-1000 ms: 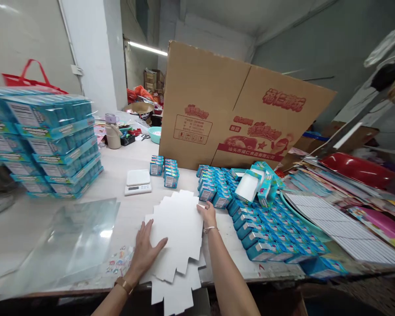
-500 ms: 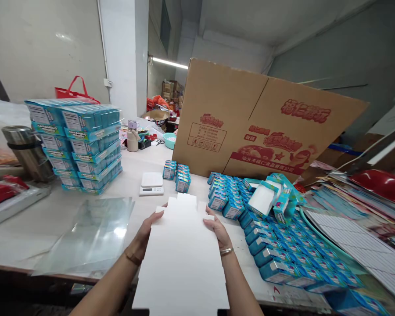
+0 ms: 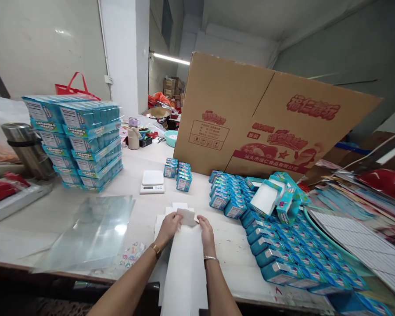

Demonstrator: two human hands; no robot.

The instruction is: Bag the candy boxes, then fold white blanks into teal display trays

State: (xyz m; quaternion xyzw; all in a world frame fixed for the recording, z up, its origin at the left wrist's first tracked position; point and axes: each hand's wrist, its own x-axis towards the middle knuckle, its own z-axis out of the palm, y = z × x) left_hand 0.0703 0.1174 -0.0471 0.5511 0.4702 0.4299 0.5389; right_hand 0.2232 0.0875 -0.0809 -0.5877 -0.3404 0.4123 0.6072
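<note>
A white carton blank (image 3: 186,267) lies lengthwise before me, its sides bent up and its near end past the table's edge. My left hand (image 3: 170,227) pinches the folded far end of the blank, fingers closed on a raised flap. On the opposite corner, my right hand (image 3: 205,228) has its thumb and fingers closed on the edge of the same blank. White flaps stick out beyond my left hand. A small white scale (image 3: 152,181) stands just past the hands, with short rows of small blue boxes (image 3: 183,177) to its right.
Wrapped blue display cartons (image 3: 82,145) are stacked at the left, beside clear plastic sheets (image 3: 95,232). Rows of blue boxes (image 3: 283,254) fill the right side, with open blue trays (image 3: 266,197) on top. A large cardboard box (image 3: 237,101) stands behind. A steel flask (image 3: 28,149) is far left.
My hands have come closer together at the far end. The blank, flat and wide before, now has its sides and end bent up. Colourful small pieces now show on the table beside my left forearm.
</note>
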